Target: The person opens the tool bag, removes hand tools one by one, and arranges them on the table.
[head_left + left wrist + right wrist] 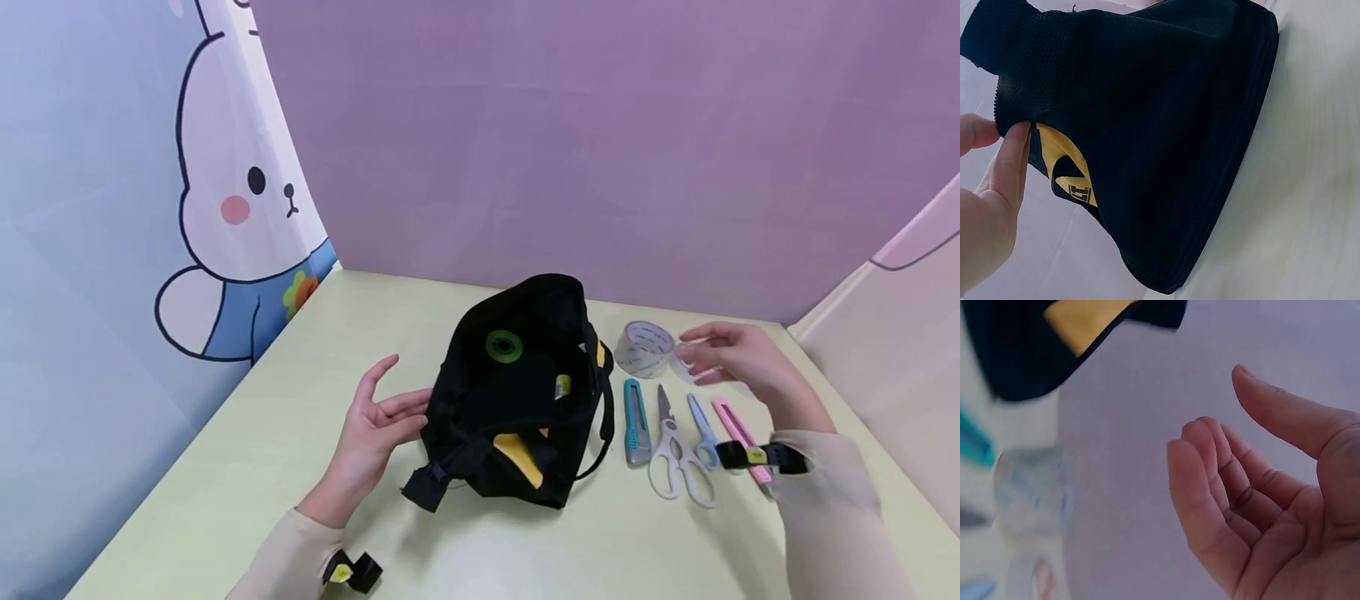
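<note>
A black bag (487,467) with yellow patches stands on the table, its mouth facing up. At its left rim, my left hand (367,442) pinches the zippered edge between thumb and fingertips; the left wrist view shows these fingers (1010,162) against the fabric. Inside the bag lie a green round roll (503,347) and a small yellow item (562,386). My right hand (738,362) hovers with loosely bent fingers and holds nothing. Beside it are a wide clear tape roll (645,350) and a smaller tape roll (1022,578), partly hidden by the hand in the head view.
Right of the bag lie a teal utility knife (637,423), white-handled scissors (678,458), a small blue tool (702,429) and a pink utility knife (738,429). A purple backdrop (570,150) rises behind the pale table (277,433).
</note>
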Tool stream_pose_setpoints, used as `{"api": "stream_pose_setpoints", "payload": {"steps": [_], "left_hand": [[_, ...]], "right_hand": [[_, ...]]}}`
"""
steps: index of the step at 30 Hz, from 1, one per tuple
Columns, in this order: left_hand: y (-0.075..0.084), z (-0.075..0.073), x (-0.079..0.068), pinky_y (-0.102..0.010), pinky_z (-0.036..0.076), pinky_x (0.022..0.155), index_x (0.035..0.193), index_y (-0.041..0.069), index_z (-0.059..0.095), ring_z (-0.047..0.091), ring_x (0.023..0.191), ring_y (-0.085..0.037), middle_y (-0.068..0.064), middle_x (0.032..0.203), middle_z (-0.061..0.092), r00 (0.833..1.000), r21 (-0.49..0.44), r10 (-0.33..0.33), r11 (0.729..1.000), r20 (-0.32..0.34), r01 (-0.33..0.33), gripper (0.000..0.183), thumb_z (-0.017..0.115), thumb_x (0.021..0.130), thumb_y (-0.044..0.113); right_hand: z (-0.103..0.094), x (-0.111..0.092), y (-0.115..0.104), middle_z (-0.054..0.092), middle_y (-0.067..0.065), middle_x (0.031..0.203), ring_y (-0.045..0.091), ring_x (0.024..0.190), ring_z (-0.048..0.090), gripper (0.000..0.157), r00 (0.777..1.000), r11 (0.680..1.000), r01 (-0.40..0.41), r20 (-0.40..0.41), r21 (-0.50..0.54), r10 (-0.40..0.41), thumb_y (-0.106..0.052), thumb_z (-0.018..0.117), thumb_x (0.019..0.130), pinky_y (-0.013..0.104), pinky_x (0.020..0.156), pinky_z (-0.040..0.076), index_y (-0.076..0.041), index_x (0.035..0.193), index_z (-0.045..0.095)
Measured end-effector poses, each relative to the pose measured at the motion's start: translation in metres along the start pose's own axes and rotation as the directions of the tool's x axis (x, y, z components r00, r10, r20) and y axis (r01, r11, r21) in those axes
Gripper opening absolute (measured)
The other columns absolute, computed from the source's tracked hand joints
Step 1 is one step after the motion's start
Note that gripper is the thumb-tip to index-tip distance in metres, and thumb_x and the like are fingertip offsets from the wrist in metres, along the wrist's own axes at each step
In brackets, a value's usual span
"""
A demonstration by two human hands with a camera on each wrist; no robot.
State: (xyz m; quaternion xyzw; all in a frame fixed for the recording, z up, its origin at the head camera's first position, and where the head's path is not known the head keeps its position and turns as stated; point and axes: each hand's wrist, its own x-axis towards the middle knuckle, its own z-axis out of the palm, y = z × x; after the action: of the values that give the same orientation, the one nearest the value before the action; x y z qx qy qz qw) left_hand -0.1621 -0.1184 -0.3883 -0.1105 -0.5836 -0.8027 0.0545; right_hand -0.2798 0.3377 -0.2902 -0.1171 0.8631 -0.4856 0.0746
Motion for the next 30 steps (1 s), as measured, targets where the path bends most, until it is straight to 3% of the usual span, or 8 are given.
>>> {"api": "stream_pose_setpoints", "payload": {"steps": [5, 17, 22, 26, 30], "left_hand": [[0.000, 0.000, -0.001, -0.027, 0.056, 0.078, 0.152, 0.014, 0.020, 0.068, 0.101, -0.010, 0.005, 0.108, 0.073, 1.000, -0.001, 0.001, 1.000, -0.005, -0.001, 0.080, 0.057, 0.089, -0.016], [-0.001, 0.001, 0.000, -0.027, 0.056, 0.078, 0.152, 0.015, 0.020, 0.068, 0.100, -0.009, 0.005, 0.108, 0.073, 1.000, 0.001, 0.008, 1.000, 0.005, -0.008, 0.079, 0.056, 0.089, -0.016], [-0.001, 0.000, 0.000, -0.027, 0.056, 0.078, 0.152, 0.015, 0.020, 0.068, 0.100, -0.009, 0.005, 0.108, 0.073, 1.000, 0.000, 0.011, 1.000, 0.009, -0.011, 0.079, 0.056, 0.089, -0.016], [-0.002, 0.000, 0.000, -0.027, 0.056, 0.078, 0.152, 0.015, 0.020, 0.068, 0.100, -0.009, 0.005, 0.108, 0.073, 1.000, 0.000, 0.014, 1.000, 0.011, -0.014, 0.079, 0.056, 0.089, -0.016], [-0.002, 0.000, 0.000, -0.027, 0.056, 0.078, 0.152, 0.015, 0.020, 0.068, 0.101, -0.009, 0.005, 0.108, 0.073, 1.000, 0.000, 0.013, 1.000, 0.013, -0.013, 0.079, 0.057, 0.089, -0.016]], "right_hand": [[0.021, 0.017, -0.035, 0.071, -0.003, 0.091, 0.017, 0.078, 0.067, 0.046, 0.999, 0.999, 0.037, 0.026, 0.024, -0.038, -0.010, 0.066, 0.095, 0.035, 0.072, 0.059, 0.015, 0.130, 0.048], [0.069, 0.066, -0.102, 0.072, -0.001, 0.088, 0.018, 0.075, 0.068, 0.037, 0.988, 0.980, 0.105, 0.098, 0.168, -0.122, -0.006, 0.065, 0.095, 0.034, 0.071, 0.059, 0.013, 0.125, 0.053], [0.095, 0.095, -0.110, 0.071, 0.009, 0.099, 0.021, 0.078, 0.069, 0.041, 0.976, 0.982, 0.067, 0.193, 0.178, -0.102, -0.006, 0.064, 0.096, 0.038, 0.074, 0.059, 0.012, 0.131, 0.052], [0.116, 0.116, -0.108, 0.065, 0.028, 0.116, 0.024, 0.084, 0.071, 0.041, 0.958, 0.989, -0.022, 0.286, 0.145, -0.020, -0.006, 0.065, 0.096, 0.042, 0.081, 0.057, 0.009, 0.133, 0.054], [0.133, 0.129, -0.102, 0.062, 0.033, 0.120, 0.024, 0.084, 0.071, 0.038, 0.943, 0.987, -0.090, 0.330, 0.133, 0.042, -0.005, 0.064, 0.096, 0.044, 0.086, 0.055, 0.009, 0.130, 0.055]]}}
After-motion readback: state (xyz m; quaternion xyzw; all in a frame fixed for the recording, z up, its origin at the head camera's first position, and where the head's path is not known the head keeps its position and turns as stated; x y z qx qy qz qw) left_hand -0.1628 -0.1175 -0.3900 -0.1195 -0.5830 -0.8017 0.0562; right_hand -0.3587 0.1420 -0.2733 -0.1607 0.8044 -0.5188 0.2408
